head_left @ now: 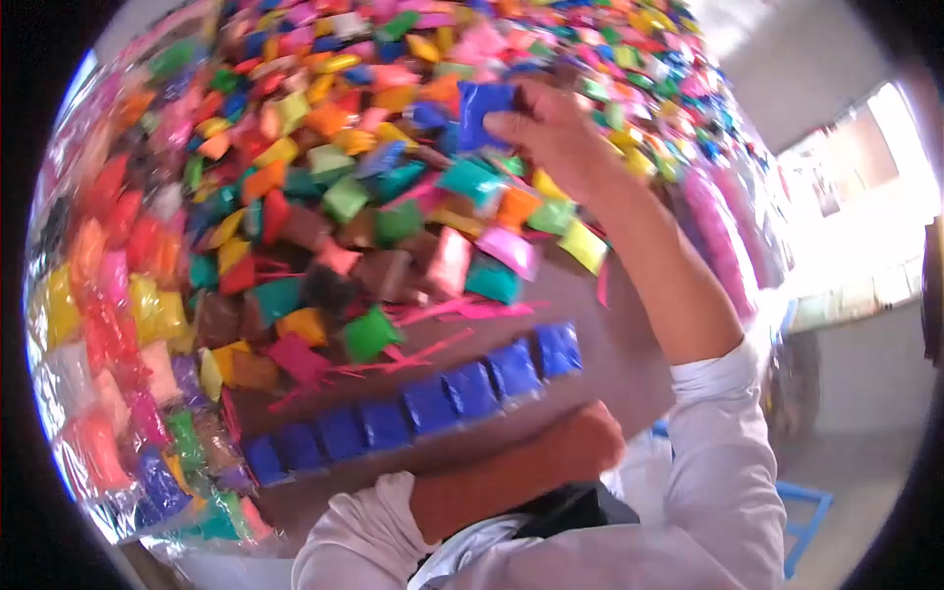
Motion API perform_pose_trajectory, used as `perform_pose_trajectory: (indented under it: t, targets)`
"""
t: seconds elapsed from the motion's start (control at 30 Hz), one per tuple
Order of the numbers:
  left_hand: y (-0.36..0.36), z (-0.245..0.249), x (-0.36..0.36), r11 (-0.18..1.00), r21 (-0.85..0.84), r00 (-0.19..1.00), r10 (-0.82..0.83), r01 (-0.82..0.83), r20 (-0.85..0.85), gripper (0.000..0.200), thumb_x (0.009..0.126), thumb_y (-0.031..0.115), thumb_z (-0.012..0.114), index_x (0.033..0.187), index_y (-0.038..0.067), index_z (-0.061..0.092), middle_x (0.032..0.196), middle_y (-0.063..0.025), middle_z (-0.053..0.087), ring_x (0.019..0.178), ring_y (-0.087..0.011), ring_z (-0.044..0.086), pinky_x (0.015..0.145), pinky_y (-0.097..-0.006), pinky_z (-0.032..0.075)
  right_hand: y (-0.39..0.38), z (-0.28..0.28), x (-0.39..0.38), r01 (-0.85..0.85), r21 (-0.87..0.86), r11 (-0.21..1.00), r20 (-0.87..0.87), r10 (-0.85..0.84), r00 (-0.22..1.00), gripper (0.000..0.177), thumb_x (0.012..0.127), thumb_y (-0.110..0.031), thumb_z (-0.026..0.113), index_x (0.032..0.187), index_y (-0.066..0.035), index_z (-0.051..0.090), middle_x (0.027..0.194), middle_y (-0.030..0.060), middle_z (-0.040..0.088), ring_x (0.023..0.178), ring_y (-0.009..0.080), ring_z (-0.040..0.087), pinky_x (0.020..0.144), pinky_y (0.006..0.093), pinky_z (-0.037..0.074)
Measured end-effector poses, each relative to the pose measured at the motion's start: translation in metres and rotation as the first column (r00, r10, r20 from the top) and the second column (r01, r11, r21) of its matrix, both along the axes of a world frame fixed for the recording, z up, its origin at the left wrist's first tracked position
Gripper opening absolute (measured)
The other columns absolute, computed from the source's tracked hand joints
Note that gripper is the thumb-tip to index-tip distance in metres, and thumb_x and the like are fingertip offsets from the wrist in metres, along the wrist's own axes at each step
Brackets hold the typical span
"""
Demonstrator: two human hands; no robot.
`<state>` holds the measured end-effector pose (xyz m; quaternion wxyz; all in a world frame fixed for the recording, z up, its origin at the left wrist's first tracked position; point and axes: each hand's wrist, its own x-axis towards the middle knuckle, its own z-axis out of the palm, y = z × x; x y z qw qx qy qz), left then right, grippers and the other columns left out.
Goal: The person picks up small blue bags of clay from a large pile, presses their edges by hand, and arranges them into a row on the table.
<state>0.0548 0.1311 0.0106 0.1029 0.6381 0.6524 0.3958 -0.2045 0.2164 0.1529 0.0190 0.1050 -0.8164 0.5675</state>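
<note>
My right hand is stretched out over a big heap of small coloured packets and pinches a blue packet at the heap's top. My left hand rests as a closed fist at the near edge of the brown table, with nothing visible in it. Just beyond that forearm, a row of several blue packets lies side by side on the table. Both arms wear white sleeves pushed up.
Thin pink strips lie scattered between the heap and the blue row. Clear plastic bags of coloured packets line the left edge. Pink bundles lie along the right edge. A blue frame stands on the floor.
</note>
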Motion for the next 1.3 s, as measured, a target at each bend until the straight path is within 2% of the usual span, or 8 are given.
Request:
perform_pose_trajectory:
  t: [0.1, 0.33, 0.43, 0.63, 0.73, 0.83, 1.03, 1.3]
  targets:
    - [-0.002, 0.007, -0.006, 0.996, 0.074, 0.998, 0.054, -0.053, -0.016, 0.013, 0.069, 0.021, 0.064, 0.060, 0.011, 0.064, 0.068, -0.0112, 0.063, 0.069, -0.0312, 0.062, 0.072, -0.0441, 0.049, 0.038, -0.026, 0.082, 0.041, -0.266, 0.963, 0.036, -0.032, 0.999, 0.032, 0.089, -0.021, 0.071, 0.111, -0.001, 0.059, 0.095, 0.0005, 0.063, 0.083, 0.0082, 0.058, 0.071, 0.0259, 0.048]
    - [-0.010, 0.020, -0.004, 0.994, 0.008, 0.951, 0.102, -0.109, 0.291, 0.025, 0.087, 0.022, 0.064, 0.073, 0.002, 0.065, 0.076, -0.0129, 0.066, 0.073, -0.0307, 0.064, 0.069, -0.0420, 0.049, 0.088, -0.060, 0.243, 0.361, -0.287, 0.888, 0.205, -0.311, 0.928, 0.030, 0.091, -0.024, 0.068, 0.112, -0.002, 0.066, 0.092, -0.0008, 0.064, 0.081, 0.0046, 0.057, 0.069, 0.0220, 0.044]
    - [-0.013, 0.011, 0.007, 0.967, -0.058, 0.690, 0.217, -0.246, 0.690, 0.038, 0.098, 0.033, 0.057, 0.081, -0.001, 0.064, 0.072, -0.0112, 0.061, 0.070, -0.0224, 0.060, 0.068, -0.0366, 0.048, 0.101, -0.068, 0.286, 0.376, -0.335, 0.864, 0.191, -0.328, 0.925, 0.029, 0.091, -0.022, 0.069, 0.112, -0.001, 0.066, 0.091, -0.0008, 0.065, 0.082, 0.0048, 0.057, 0.069, 0.0224, 0.045]
    - [-0.020, 0.018, 0.012, 0.930, -0.060, 0.605, 0.284, -0.362, 0.744, 0.046, 0.102, 0.038, 0.049, 0.083, -0.001, 0.063, 0.071, -0.0100, 0.058, 0.071, -0.0178, 0.056, 0.068, -0.0331, 0.045, 0.102, -0.073, 0.340, 0.333, -0.347, 0.877, 0.208, -0.274, 0.939, 0.033, 0.092, -0.020, 0.068, 0.116, 0.002, 0.064, 0.095, 0.0002, 0.066, 0.087, 0.0066, 0.058, 0.077, 0.0232, 0.047]
    - [-0.017, 0.022, 0.013, 0.935, -0.071, 0.743, 0.320, -0.347, 0.588, 0.038, 0.097, 0.036, 0.057, 0.084, 0.001, 0.065, 0.071, -0.0121, 0.059, 0.070, -0.0220, 0.057, 0.067, -0.0352, 0.045, 0.098, -0.087, 0.348, 0.302, -0.344, 0.889, 0.225, -0.234, 0.946, 0.031, 0.092, -0.021, 0.068, 0.113, 0.002, 0.065, 0.093, -0.0014, 0.064, 0.086, 0.0050, 0.055, 0.076, 0.0224, 0.046]
    - [-0.008, 0.024, 0.028, 0.899, 0.036, 0.885, 0.422, -0.436, 0.197, 0.031, 0.090, 0.032, 0.066, 0.085, 0.002, 0.066, 0.070, -0.0143, 0.060, 0.068, -0.0277, 0.058, 0.066, -0.0383, 0.045, 0.087, -0.088, 0.353, 0.308, -0.363, 0.880, 0.244, -0.229, 0.942, 0.028, 0.093, -0.021, 0.068, 0.109, 0.002, 0.067, 0.089, -0.0032, 0.062, 0.083, 0.0038, 0.053, 0.072, 0.0218, 0.045]
    - [-0.006, 0.032, 0.038, 0.882, -0.005, 0.798, 0.429, -0.472, 0.423, 0.029, 0.083, 0.030, 0.073, 0.089, 0.002, 0.068, 0.074, -0.0146, 0.062, 0.067, -0.0324, 0.059, 0.066, -0.0413, 0.047, 0.079, -0.102, 0.358, 0.257, -0.381, 0.888, 0.228, -0.179, 0.957, 0.027, 0.093, -0.022, 0.068, 0.106, 0.002, 0.067, 0.086, -0.0035, 0.062, 0.079, 0.0041, 0.053, 0.068, 0.0222, 0.044]
    - [-0.008, 0.027, 0.035, 0.840, -0.067, 0.808, 0.538, -0.539, 0.240, 0.040, 0.089, 0.041, 0.066, 0.090, 0.001, 0.067, 0.078, -0.0159, 0.063, 0.075, -0.0319, 0.062, 0.068, -0.0393, 0.048, 0.078, -0.118, 0.360, 0.235, -0.472, 0.850, 0.216, -0.147, 0.965, 0.025, 0.094, -0.022, 0.067, 0.103, 0.001, 0.069, 0.086, -0.0031, 0.062, 0.081, 0.0045, 0.054, 0.068, 0.0217, 0.044]
